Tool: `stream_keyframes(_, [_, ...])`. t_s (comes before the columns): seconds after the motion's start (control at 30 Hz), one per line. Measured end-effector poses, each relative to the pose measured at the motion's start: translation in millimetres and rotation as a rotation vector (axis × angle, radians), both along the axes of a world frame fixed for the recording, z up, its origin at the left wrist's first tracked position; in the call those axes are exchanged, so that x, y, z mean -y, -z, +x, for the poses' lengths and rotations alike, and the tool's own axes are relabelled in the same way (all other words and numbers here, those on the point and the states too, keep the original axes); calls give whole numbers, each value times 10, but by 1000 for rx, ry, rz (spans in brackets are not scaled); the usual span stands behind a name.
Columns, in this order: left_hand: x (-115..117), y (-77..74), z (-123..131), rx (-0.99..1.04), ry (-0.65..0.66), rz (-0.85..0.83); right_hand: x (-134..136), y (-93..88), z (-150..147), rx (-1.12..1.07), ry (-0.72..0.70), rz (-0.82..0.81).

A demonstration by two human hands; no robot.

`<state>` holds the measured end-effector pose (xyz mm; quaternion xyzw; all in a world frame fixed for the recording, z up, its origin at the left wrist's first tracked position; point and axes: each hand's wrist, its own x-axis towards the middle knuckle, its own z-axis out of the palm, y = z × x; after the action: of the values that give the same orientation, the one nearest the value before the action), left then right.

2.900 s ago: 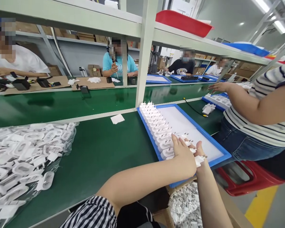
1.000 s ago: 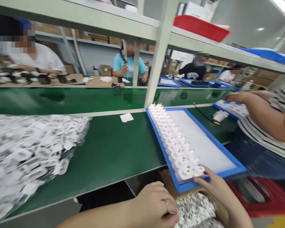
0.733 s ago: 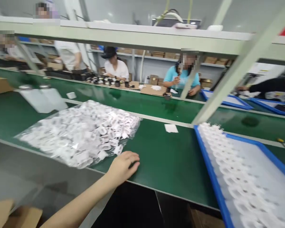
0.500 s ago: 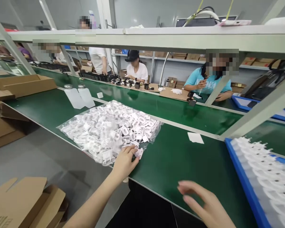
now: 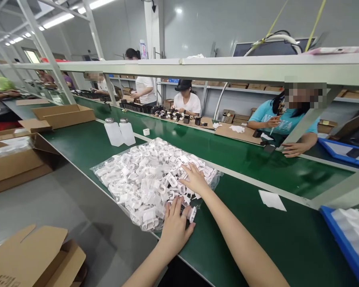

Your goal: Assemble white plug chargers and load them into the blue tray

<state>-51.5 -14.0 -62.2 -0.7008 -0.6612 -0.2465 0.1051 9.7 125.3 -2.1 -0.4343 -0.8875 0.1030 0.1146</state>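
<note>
on green bench (image 5: pixel 245 223), bag (image 5: pixel 131 179) of white plugs (image 5: pixel 155 179)

1. A factory assembly hall: long green table (image 5: pixel 242 159) runs under metal racking.
2. Seated workers (image 5: pixel 185 101) line the far side.
3. Bagged white plastic parts (image 5: pixel 146 175), cardboard cartons (image 5: pixel 62 115).

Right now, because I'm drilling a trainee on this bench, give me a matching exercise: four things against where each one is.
1 left hand
2 right hand
3 two white bottles
4 paper slip

A lying alone on the green bench, right of the bag
B standing upright beyond the bag
C at the bag's near edge
D flat on the bag's top, farther in

Pairs: 1-C, 2-D, 3-B, 4-A
</note>
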Motion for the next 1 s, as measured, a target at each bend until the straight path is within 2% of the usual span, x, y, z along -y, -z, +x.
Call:
stream_keyframes(0.1, [5,8,1,21,-67,-23,-18,53,21,-2,-32,19])
stream_keyframes(0.33, [-21,-19,14,190,-89,-119,227,158,405,-110,-265,38])
stream_keyframes(0.4, [-7,-47,-11,241,-55,-137,243,144,461,-154,-290,-17])
stream_keyframes(0.5, [18,-95,-82,289,50,-133,220,142,510,-286,-321,-207])
stream_keyframes(0.53, [13,-116,-110,288,53,-112,211,154,523,-350,-311,-270])
stream_keyframes(0.6, [-45,-175,-169,244,-34,-59,197,189,547,-492,-231,-317])
stream_keyframes(0.7, [-281,-339,-266,103,-288,-93,179,247,577,-633,-68,-219])
stream_keyframes(0.8, [-660,-573,-398,-8,-447,-341,135,286,610,-660,2,-154])
stream_keyframes(0.83, [-795,-649,-447,-11,-456,-450,115,295,621,-656,14,-145])
stream_keyframes(0.9, [-1046,-770,-531,36,-390,-647,78,309,641,-645,33,-138])
stream_keyframes(1.0, [-1309,-835,-566,92,-292,-729,47,317,657,-641,64,-131])
